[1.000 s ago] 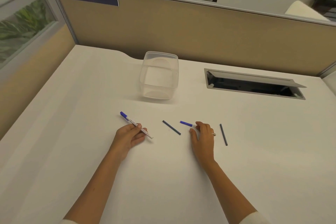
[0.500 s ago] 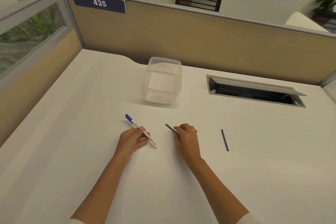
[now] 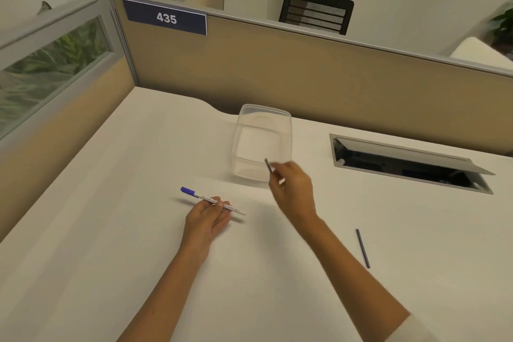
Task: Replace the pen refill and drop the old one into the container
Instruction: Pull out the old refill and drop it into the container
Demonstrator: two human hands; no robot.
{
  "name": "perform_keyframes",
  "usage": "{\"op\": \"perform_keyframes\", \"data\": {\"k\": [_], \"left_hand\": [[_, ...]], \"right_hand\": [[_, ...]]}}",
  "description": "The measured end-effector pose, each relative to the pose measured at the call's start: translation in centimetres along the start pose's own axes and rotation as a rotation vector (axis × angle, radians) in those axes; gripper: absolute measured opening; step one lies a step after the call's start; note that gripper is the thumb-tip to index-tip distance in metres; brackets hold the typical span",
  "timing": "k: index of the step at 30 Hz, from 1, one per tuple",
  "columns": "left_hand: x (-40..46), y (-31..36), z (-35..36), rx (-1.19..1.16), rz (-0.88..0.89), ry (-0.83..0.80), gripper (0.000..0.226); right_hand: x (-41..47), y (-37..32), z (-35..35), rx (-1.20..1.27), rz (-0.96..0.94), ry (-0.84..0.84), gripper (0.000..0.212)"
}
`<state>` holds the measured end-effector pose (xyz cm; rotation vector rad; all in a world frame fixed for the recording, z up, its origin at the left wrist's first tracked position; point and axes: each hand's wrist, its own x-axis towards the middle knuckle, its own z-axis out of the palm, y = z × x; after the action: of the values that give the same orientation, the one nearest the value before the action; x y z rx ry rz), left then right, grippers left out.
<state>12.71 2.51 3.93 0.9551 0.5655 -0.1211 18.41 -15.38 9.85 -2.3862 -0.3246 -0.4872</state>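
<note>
A white pen (image 3: 212, 200) with a blue cap lies on the white desk, pinned under the fingers of my left hand (image 3: 206, 218). My right hand (image 3: 293, 189) is raised off the desk, blurred by motion, and pinches a thin dark refill (image 3: 268, 165) whose upper end pokes out in front of the near wall of the clear plastic container (image 3: 262, 140). The container stands open at the back middle of the desk and looks empty. A second dark refill (image 3: 363, 248) lies on the desk to the right of my right forearm.
An open cable hatch (image 3: 410, 164) with a raised metal flap is set into the desk (image 3: 111, 230) at the right rear. Tan partition walls (image 3: 305, 72) close off the back and left sides. The blue piece seen earlier is out of sight.
My right hand picked a dark refill off the desk and lifted it toward the container. My left hand stayed on the pen. The camera tilted upward.
</note>
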Motion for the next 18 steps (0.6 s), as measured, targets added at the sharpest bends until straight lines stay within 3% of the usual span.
{"op": "perform_keyframes", "data": {"k": [4,8,15,18], "left_hand": [[1.2,0.5,0.6,-0.013,0.012,0.013,0.012],[2.4,0.4,0.5,-0.016,-0.007,0.032,0.014],[2.8,-0.1,0.4,-0.013,0.004,0.041,0.012],[3.0,-0.3,0.2,-0.005,0.016,0.043,0.012]], "right_hand": [[8.2,-0.7,-0.6,0.076,0.107,0.115,0.028],[14.5,0.7,1.6,0.059,0.326,-0.084,0.032],[16.8,4.1,8.4,-0.176,0.462,-0.327,0.011],[16.6,5.1,10.0,-0.234,0.515,-0.377,0.035]]}}
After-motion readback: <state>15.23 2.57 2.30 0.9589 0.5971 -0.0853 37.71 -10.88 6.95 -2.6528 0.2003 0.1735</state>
